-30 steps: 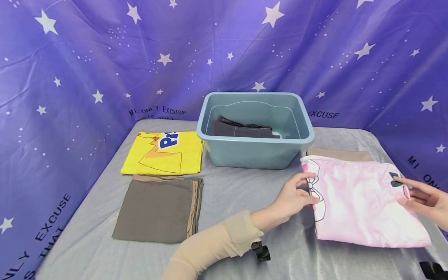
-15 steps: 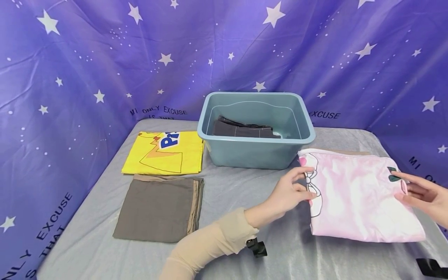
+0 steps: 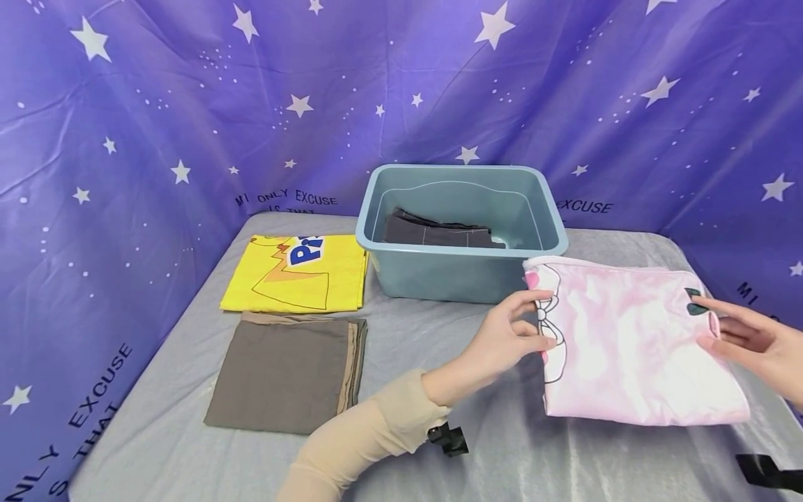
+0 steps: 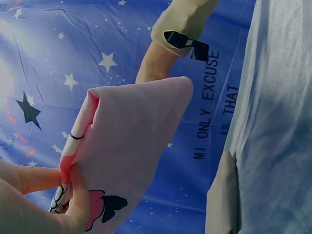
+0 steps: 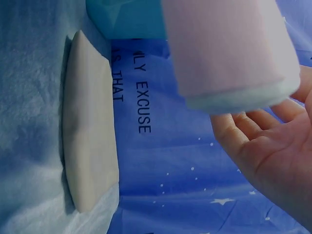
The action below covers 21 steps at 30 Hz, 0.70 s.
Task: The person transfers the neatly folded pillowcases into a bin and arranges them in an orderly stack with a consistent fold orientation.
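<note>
Pink-and-white folded cloth of smooth fabric [image 3: 633, 341], with a white-trimmed upper edge and black-outlined bow print, is held raised above the counter, which is covered in grey plush fabric [image 3: 401, 390]. Left hand [image 3: 498, 341] pinches its left edge, thumb in front; the left wrist view shows the folded layers between thumb and fingers. Right hand [image 3: 762, 345] grasps the right edge, forefinger at a dark green leaf-shaped patch, thumb below. Cloth position: right of and nearer the wearer than a rectangular blue-green plastic bin [image 3: 461, 279]; its upper left corner overlaps the bin's side in the head view, contact cannot be told. Inside the bin: dark grey folded fabric with pale stitching [image 3: 433, 233]. On the counter, left of the bin: bright yellow folded cloth with blue lettering on a white patch [image 3: 288, 289]; just in front of it, a grey-brown folded cloth with tan edges [image 3: 282, 376]. Right wrist view adds a flat beige folded cloth [image 5: 92, 126] lying on the counter. Beige sleeve [image 3: 370, 432] on the left arm; black wrist-worn device [image 3: 448, 439] below its cuff. Backdrop: purple-blue fabric printed with white stars [image 3: 389, 77].
</note>
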Available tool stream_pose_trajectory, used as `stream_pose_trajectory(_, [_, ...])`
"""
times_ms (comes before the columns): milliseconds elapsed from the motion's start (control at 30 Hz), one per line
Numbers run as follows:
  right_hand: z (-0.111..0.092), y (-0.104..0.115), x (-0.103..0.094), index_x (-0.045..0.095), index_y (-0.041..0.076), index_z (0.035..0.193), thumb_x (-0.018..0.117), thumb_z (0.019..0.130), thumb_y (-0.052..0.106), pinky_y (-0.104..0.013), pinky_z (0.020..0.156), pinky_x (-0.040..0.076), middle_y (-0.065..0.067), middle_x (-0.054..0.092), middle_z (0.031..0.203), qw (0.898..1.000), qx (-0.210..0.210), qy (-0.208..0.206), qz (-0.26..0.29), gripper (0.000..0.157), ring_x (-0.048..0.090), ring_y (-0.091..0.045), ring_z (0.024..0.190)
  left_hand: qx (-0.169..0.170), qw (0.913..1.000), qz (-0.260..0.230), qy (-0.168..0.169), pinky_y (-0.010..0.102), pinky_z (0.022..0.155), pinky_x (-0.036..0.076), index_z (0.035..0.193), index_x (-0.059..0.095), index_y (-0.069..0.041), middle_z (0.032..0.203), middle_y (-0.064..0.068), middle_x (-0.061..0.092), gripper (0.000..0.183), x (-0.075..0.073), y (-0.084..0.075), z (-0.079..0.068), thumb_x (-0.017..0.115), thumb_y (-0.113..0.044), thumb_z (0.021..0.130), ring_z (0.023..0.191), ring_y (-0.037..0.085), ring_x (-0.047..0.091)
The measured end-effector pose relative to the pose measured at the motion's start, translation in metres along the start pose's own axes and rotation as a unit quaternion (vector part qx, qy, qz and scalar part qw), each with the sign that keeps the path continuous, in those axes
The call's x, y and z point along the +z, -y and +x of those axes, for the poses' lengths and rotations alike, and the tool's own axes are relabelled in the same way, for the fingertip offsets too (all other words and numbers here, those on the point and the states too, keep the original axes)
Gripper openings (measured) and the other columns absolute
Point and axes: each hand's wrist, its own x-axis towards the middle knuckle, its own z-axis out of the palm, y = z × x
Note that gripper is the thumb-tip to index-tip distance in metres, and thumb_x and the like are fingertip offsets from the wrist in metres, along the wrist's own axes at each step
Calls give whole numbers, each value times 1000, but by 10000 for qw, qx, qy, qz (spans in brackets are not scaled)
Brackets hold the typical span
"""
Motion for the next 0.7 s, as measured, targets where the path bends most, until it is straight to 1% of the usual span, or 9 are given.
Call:
stream_pose_trajectory(67, [2,3,1,47,14,129,52,78,-18,-6,61,43,21,60,95,9998,140,-58,-121,61,57,9,80,42,10000,-13,31,16,49,35,121,51,-8,101,-2,55,56,-3,-3,-1,61,16,71,58,5,53])
stream_pose_trajectory(200, [7,10,4,46,15,130,55,79,-12,-6,60,43,25,58,94,9977,486,-178,-438,58,56,11,80,97,9999,-114,40,16,51,38,122,50,-7,104,1,55,57,-9,-9,-2,60,17,71,59,6,54])
stream_pose_trajectory(267, [10,13,6,46,16,130,56,79,-11,-6,60,43,26,57,96,9977,511,-145,-418,58,55,13,81,102,9998,-190,35,16,54,42,122,50,-5,104,2,55,57,-12,-12,-2,60,18,71,60,6,54])
stream_pose_trajectory(367, [13,18,9,47,17,129,59,79,-9,-5,60,42,27,56,95,9965,639,-215,-503,58,53,14,82,105,9995,-290,41,17,57,44,122,50,-4,104,3,54,57,-18,-16,-3,59,19,70,61,7,55])
stream_pose_trajectory(600, [19,30,14,48,20,129,62,79,-3,-3,61,39,29,54,92,9939,741,-93,-810,57,49,17,83,199,9990,-378,130,19,62,45,122,49,-2,104,8,54,56,-31,-25,-5,58,19,71,63,8,56])
stream_pose_trajectory(700, [22,35,16,47,20,129,63,79,1,-2,60,38,31,55,91,9918,789,-65,-1003,56,49,18,82,193,9989,-402,167,20,63,46,123,48,-2,103,6,54,56,-36,-29,-7,57,19,72,63,8,57])
